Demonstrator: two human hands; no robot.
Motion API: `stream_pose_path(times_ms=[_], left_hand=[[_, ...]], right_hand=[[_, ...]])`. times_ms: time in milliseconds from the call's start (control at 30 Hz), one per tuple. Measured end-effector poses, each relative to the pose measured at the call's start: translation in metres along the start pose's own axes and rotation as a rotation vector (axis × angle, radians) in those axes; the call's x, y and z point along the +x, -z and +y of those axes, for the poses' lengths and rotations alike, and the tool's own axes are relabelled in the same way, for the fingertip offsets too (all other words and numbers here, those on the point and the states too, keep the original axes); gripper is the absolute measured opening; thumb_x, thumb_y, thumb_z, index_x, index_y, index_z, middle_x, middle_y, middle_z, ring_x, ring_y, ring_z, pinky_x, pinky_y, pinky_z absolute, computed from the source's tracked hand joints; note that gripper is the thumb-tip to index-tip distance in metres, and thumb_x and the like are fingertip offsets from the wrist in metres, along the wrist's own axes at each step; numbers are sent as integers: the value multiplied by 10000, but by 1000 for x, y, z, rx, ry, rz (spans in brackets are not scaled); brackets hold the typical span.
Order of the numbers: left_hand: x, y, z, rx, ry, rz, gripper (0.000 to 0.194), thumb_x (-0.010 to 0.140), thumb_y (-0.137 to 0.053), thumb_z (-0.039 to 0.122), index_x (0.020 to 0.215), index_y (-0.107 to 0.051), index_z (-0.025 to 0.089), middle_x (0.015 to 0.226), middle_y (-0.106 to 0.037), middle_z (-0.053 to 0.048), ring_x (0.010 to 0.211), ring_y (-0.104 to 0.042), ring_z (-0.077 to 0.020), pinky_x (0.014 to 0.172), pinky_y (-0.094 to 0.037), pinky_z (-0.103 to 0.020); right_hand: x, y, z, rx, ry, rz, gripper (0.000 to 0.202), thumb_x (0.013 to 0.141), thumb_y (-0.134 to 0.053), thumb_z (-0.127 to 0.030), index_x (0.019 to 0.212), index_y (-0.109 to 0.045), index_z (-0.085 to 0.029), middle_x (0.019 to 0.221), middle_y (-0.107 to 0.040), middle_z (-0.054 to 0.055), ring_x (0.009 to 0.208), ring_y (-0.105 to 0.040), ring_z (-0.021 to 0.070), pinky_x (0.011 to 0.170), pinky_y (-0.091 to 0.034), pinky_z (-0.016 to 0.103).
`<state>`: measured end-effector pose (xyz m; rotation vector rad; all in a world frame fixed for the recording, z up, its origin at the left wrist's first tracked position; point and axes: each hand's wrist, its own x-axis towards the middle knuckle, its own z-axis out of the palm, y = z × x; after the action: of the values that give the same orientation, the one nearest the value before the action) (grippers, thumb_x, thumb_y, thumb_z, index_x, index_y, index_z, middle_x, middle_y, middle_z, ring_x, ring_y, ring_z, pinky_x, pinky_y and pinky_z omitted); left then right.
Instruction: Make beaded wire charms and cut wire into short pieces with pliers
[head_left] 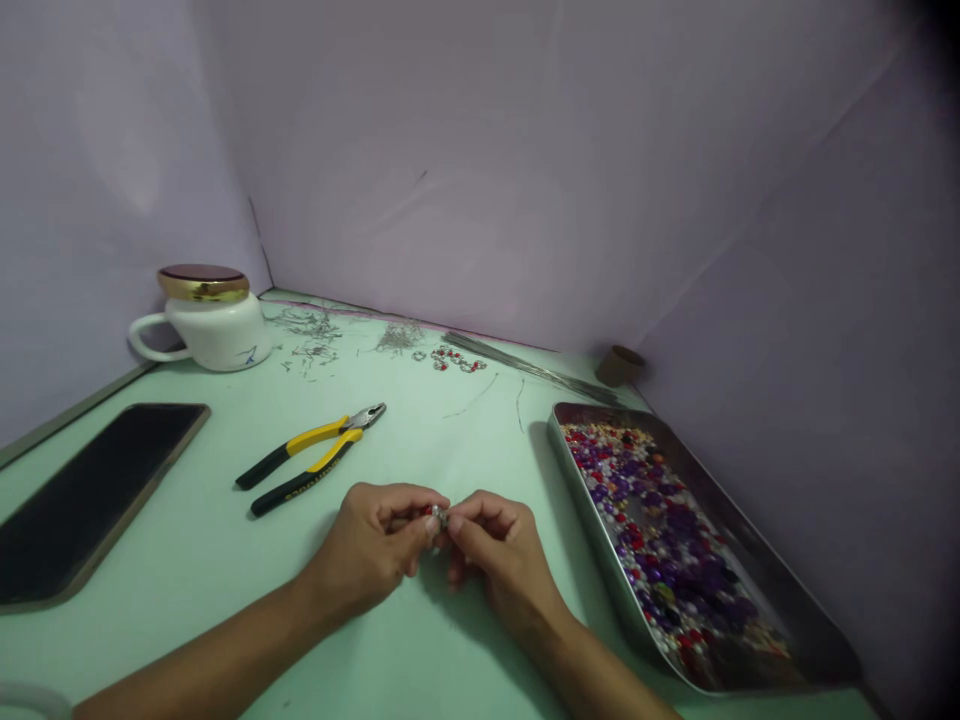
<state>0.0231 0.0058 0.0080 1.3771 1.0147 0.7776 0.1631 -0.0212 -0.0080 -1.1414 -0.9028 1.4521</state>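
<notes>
Head view, nearest: pinches a small beaded piece (439,517) between thumb and fingers of left hand (367,550); pinches its other edge with right hand (502,560), just over the green table (431,450). To the left, a dark phone (105,505); to the right, a metal tray (712,500) of mixed beads (667,540). Beyond left hand, pliers (334,454), handles spread. Farther back, red-beaded bits (442,358), bundled wires (525,366), a lidded mug (221,335) and a brown tube (620,367).
</notes>
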Motion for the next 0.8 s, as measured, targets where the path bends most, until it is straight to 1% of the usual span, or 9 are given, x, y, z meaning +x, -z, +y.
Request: stream_pose_path(times_ms=[100,200,333,467,533,600,667,733,800], left_hand=[[0,0,-1,19,-23,-3,213,682,-537,229,800,-669,111,383,-481,67,347,-402,-58,357,-316,-171],[-1,-1,-3,21,-13,7,221,685,-537,237,811,-661,105,379,-469,69,343,-392,-58,351,-308,-171],[-3,-5,-3,18,16,39,224,693,-532,260,802,-652,105,367,-455,70,326,-375,-58,332,-298,-173],[-2,-7,-3,-10,36,70,232,680,-552,267,815,-660,113,384,-465,66,333,-402,-64,339,-322,-177],[1,-7,-3,-65,74,66,276,675,-562,278,871,-660,110,421,-504,51,353,-445,-79,346,-350,-188],[4,-6,-3,-114,105,41,323,682,-564,293,928,-654,105,461,-538,33,379,-476,-94,357,-372,-201],[7,-4,-4,-131,112,20,355,697,-558,304,974,-647,101,473,-542,27,392,-480,-97,370,-380,-209],[8,-4,-6,-127,103,7,370,713,-549,310,1010,-638,109,503,-549,22,411,-478,-96,386,-383,-214],[7,-4,-8,-115,87,-7,372,727,-539,305,1041,-620,123,560,-557,19,441,-476,-92,408,-385,-216]], right_hand=[[1,-2,-1,-37,-16,24,210,596,-707,-299,582,-590,-125,467,-584,-19,318,-475,63,318,-413,171],[1,-3,3,-101,-4,64,202,618,-684,-301,598,-576,-131,468,-575,-25,312,-466,65,314,-412,177],[-2,-6,8,-194,56,104,177,661,-648,-294,628,-565,-141,452,-542,-39,318,-463,69,316,-382,170],[-4,-7,5,-265,127,114,153,687,-639,-275,644,-582,-140,450,-538,-37,352,-480,73,352,-363,166],[-3,-6,2,-195,107,113,182,695,-639,-305,648,-597,-135,486,-564,-18,366,-488,74,369,-384,175],[0,-4,0,-48,46,94,242,715,-613,-366,676,-617,-128,552,-595,8,374,-499,81,372,-415,196],[3,-1,0,57,-1,63,282,728,-593,-399,707,-634,-120,602,-612,31,380,-512,88,366,-433,210],[4,0,0,80,-16,42,273,724,-606,-388,708,-637,-118,623,-623,42,378,-515,87,360,-435,210],[4,0,0,77,-20,51,249,711,-632,-368,693,-628,-120,596,-614,31,374,-510,83,359,-433,202]])
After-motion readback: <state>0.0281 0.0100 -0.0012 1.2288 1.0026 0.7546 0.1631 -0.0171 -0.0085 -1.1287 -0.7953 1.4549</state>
